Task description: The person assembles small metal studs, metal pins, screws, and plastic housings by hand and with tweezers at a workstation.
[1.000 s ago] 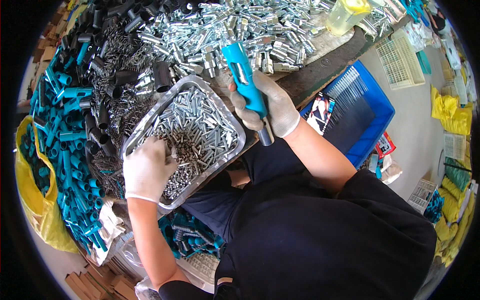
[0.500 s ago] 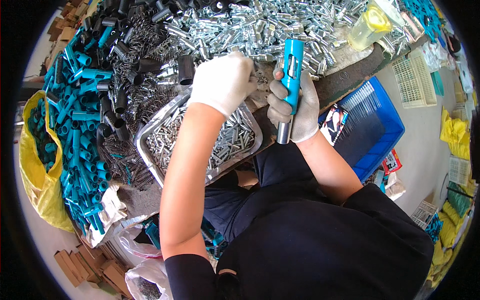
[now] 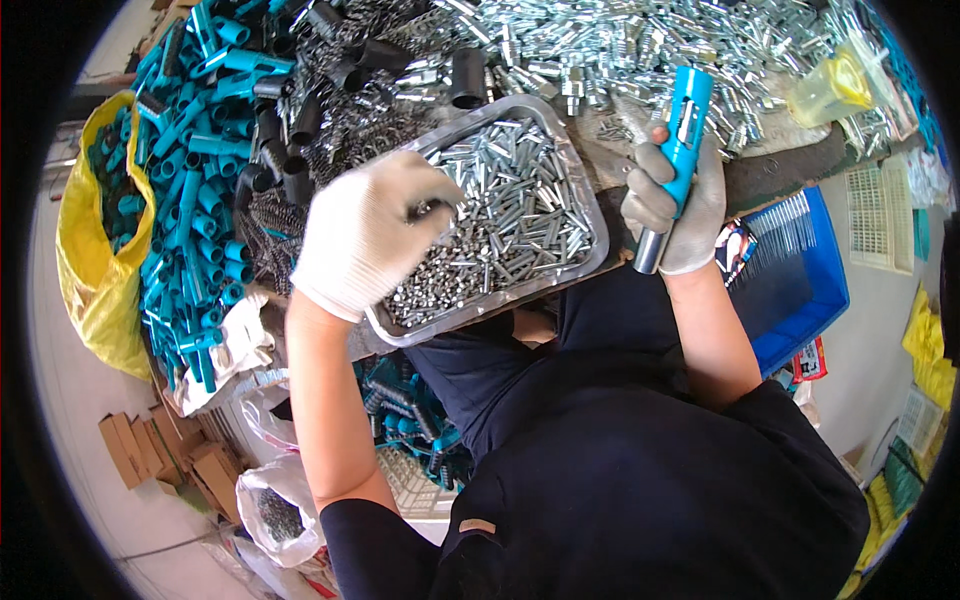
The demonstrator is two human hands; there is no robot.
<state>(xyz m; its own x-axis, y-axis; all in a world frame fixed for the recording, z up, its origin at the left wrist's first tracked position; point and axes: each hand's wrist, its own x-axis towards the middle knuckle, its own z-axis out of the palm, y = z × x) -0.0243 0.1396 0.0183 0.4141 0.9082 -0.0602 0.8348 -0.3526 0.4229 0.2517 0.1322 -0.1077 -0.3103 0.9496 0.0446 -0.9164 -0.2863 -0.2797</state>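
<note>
Bench: cluttered worktop seen from the head view, heaped with teal tubes (image 3: 190,150) at the left, black sleeves (image 3: 300,140) and springs beside them, and a wide pile of bright metal fittings (image 3: 620,45) along the far edge.
Tray: clear plastic tray (image 3: 590,215) of small silver pins sits at the near edge of the bench, tilted, its near rim hanging over the person's lap.
Left hand: left hand (image 3: 365,240) in a white glove, fingers curled down into the pins; whether it pinches one I cannot tell.
Right hand: right hand (image 3: 675,205) in a grey glove, clamped round a blue tool (image 3: 680,140) held upright just right of the tray, its metal tip pointing down.
Around: yellow bag (image 3: 90,250) at the left, blue crate (image 3: 800,280) at the right, yellow-lidded bottle (image 3: 830,90) at the far right.
Risk, tray: overhanging and tilted, so a downward push by the left hand may tip it and spill pins into the lap or onto the floor.
Risk, pins: small and slick, and a thick glove may drop one or pick up several.
Risk, tool: held close to the tray rim, so a swing may knock the tray.
</note>
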